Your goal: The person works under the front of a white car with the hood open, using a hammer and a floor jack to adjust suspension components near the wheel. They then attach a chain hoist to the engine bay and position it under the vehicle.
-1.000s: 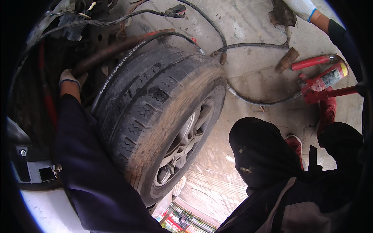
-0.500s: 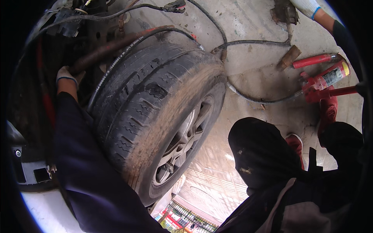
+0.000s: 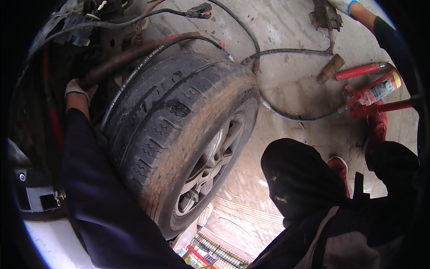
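Note:
My left hand (image 3: 79, 88), in a pale glove with a blue cuff, is closed around the lower end of a long, rusty red tube (image 3: 121, 58). Some of its fingers are hidden behind the tube. The tube slants up to the right behind a worn tire (image 3: 154, 121) on a grey alloy wheel. A black hose (image 3: 134, 71) runs along the tire's upper side. At the top right edge my gloved right hand (image 3: 344, 4) is mostly cut off, its fingers out of sight. Closest to it is a rusty metal bracket (image 3: 326, 19) on the floor.
A red hydraulic pump (image 3: 365, 98) stands at the right by my red shoe (image 3: 378, 127), its hose (image 3: 304, 119) leading toward the tire. Beside it lie a red cylinder (image 3: 358, 71) and a rusty block (image 3: 331, 67). Cables (image 3: 121, 20) cross the top; vehicle parts fill the left.
My right hand has moved up and left, further out of the picture. The left hand keeps its place on the tube. The whole view has shifted slightly.

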### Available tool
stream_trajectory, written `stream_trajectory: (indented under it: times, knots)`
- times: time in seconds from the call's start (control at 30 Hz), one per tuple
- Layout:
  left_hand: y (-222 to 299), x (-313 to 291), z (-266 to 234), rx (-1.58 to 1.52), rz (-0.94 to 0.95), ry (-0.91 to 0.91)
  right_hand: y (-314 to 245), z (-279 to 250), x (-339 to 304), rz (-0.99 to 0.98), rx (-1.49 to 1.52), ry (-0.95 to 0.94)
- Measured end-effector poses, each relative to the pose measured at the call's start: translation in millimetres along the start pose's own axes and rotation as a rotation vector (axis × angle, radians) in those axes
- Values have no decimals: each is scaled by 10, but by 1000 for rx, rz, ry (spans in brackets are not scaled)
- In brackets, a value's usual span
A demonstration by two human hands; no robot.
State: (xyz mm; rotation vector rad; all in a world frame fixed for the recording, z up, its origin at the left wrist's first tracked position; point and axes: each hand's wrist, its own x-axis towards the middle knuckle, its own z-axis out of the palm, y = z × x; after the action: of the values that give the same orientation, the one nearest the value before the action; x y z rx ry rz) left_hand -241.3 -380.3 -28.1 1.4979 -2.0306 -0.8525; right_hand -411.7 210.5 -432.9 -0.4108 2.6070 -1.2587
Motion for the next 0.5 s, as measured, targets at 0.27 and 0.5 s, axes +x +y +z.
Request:
stream_trajectory:
  times: [0.27, 0.5]
  knots:
    - [-80, 396, -194, 307, 94, -162, -13, 6, -114, -114, 42, 52]
    - [14, -117, 44, 85, 2, -6, 123, 139, 170, 12, -100, -7]
